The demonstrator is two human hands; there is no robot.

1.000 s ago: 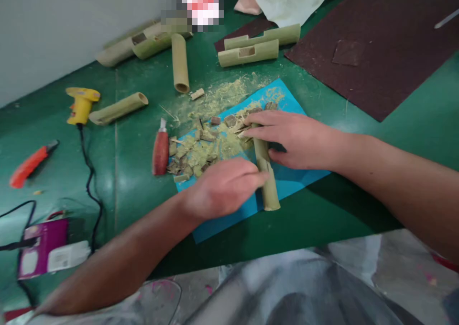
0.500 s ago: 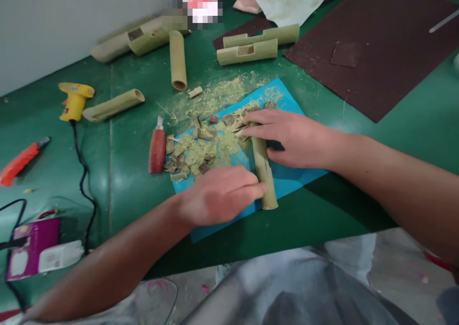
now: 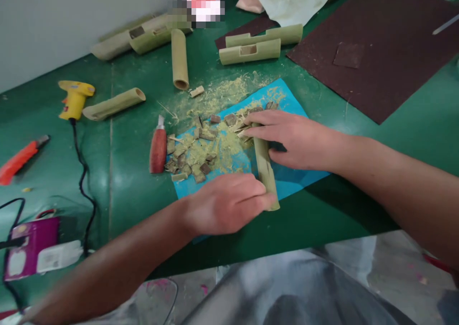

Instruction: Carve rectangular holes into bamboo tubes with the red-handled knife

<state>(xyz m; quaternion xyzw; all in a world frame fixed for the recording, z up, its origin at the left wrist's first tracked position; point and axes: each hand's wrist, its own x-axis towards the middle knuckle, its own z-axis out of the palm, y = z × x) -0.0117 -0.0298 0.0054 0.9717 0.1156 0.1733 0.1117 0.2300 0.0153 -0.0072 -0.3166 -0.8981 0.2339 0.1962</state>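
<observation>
Right hand (image 3: pixel 296 140) has the bamboo tube (image 3: pixel 263 164) gripped, left hand (image 3: pixel 229 204) curled at its near end, can't tell if it's holding anything.

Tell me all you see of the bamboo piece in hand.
The bamboo piece is a slim, pale green tube, lying over the blue sheet with its near end at the sheet's edge. A small dark nick shows partway along; its depth is unclear. The right hand holds its far part; the left hand touches its near part.
</observation>
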